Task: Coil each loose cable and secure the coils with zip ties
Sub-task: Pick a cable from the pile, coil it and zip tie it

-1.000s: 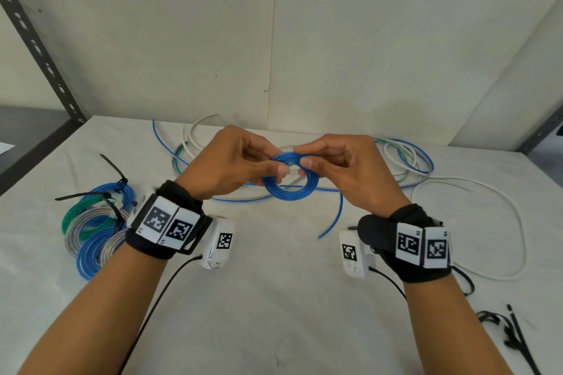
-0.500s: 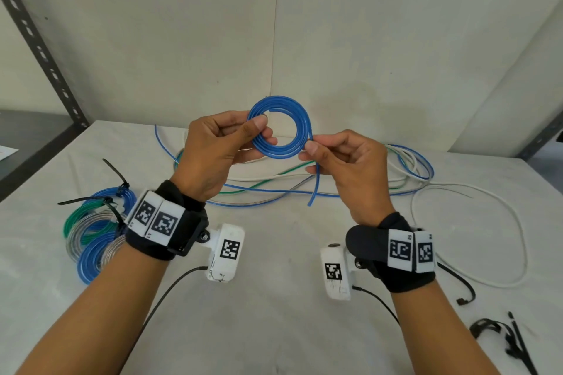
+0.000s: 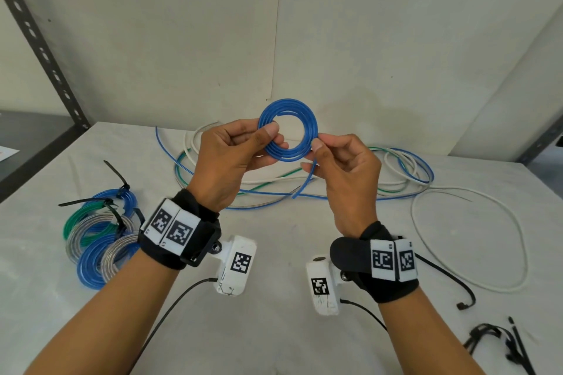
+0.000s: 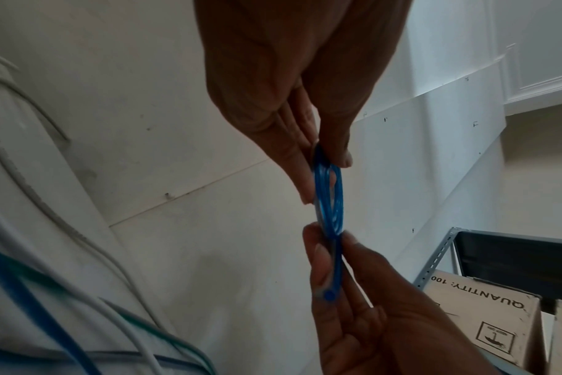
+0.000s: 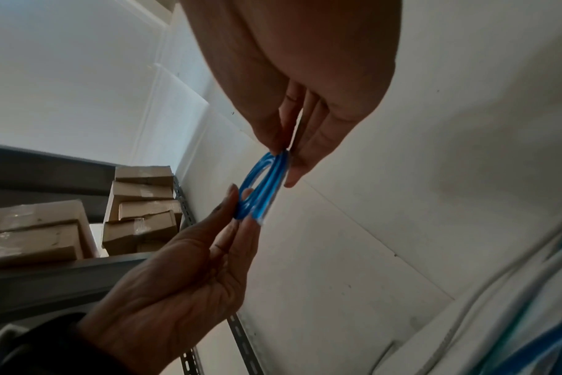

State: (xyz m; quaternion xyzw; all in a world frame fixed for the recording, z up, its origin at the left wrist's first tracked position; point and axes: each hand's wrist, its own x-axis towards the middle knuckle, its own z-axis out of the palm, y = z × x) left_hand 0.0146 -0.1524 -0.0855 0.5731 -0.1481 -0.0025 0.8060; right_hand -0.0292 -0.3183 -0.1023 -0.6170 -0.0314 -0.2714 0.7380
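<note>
Pale panelled wall (image 3: pixel 335 39) behind a white table (image 3: pixel 274 329), grey metal shelving (image 3: pixel 39 49) with cardboard boxes (image 5: pixel 138 210)

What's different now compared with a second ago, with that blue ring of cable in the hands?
The blue coil was lifted from just above the table to in front of the wall and turned to face the camera. Its loose tail got shorter as it was wound in. The left hand and right hand pinch it as before. The tied coils, loose cables and spare zip ties stayed put.

1. Head view looks forward and down from above at the table (image 3: pixel 274 329) and wall.
2. Both wrist views look up from below, close.
3. All share the blue cable coil (image 3: pixel 288 128) (image 4: pixel 329 200) (image 5: pixel 263 186).
</note>
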